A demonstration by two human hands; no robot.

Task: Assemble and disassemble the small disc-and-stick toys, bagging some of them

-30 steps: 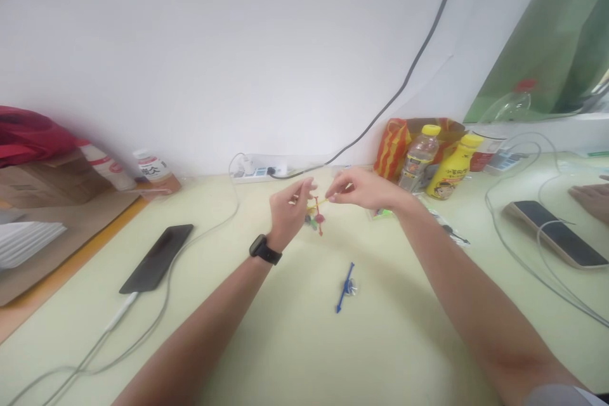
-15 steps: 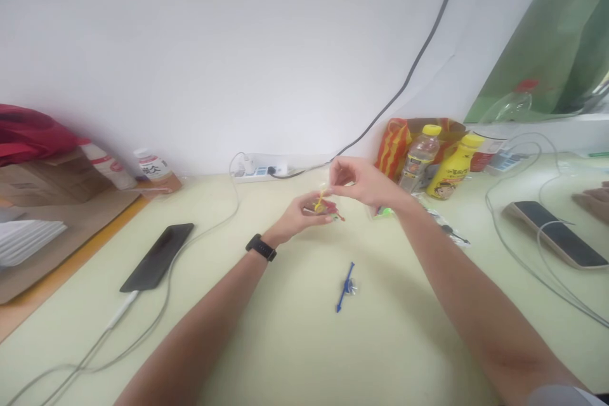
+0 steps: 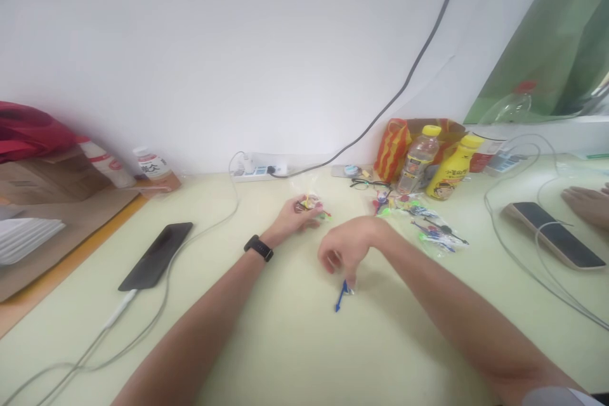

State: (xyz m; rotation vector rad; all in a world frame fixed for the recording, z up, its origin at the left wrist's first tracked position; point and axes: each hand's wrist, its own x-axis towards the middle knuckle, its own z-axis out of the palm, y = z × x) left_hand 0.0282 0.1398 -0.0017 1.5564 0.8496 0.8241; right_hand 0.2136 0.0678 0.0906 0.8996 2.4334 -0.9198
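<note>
Head view. The blue arrow-shaped piece [image 3: 339, 301] lies on the surface [image 3: 295, 342] at the fingertips of the right hand [image 3: 349, 247], the nearer one, on its near side. Its long axis runs near to far, slightly aslant; the visible arrowhead points toward the person and a little left. Right hand: fingers curled, grip undeterminable. Left hand [image 3: 292, 219]: closed around clear-wrapped coloured pieces [image 3: 310, 202].

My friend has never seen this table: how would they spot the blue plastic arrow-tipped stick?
On the pale yellow-green table, find the person's bare right hand pointing down near the middle. Below it is the slim blue plastic arrow-tipped stick, upper end hidden. Unlike the small colourful plastic pieces clustered farther right, it sits apart.
</note>
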